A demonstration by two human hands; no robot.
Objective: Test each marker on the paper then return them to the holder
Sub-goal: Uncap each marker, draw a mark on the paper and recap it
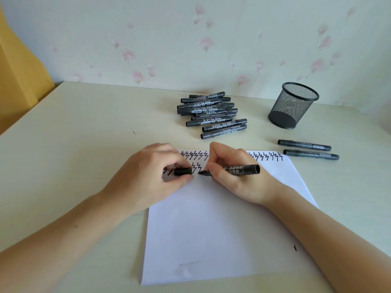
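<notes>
A white sheet of paper (211, 229) lies on the desk, with rows of black zigzag marks along its far edge. My right hand (234, 178) grips an uncapped black marker (239, 169), its tip touching the paper beside the second row of zigzags. My left hand (152, 176) rests on the paper and pinches the marker's black cap (183, 171). A pile of several black markers (211, 114) lies beyond the paper. Two more markers (304, 144) (311, 155) lie at the right. The black mesh holder (293, 105) stands upright at the back right.
The pale desk (74, 144) meets a flowered wall at the back. A yellow surface (19, 70) stands at the far left. A small ink mark (295, 248) is on the desk right of the paper.
</notes>
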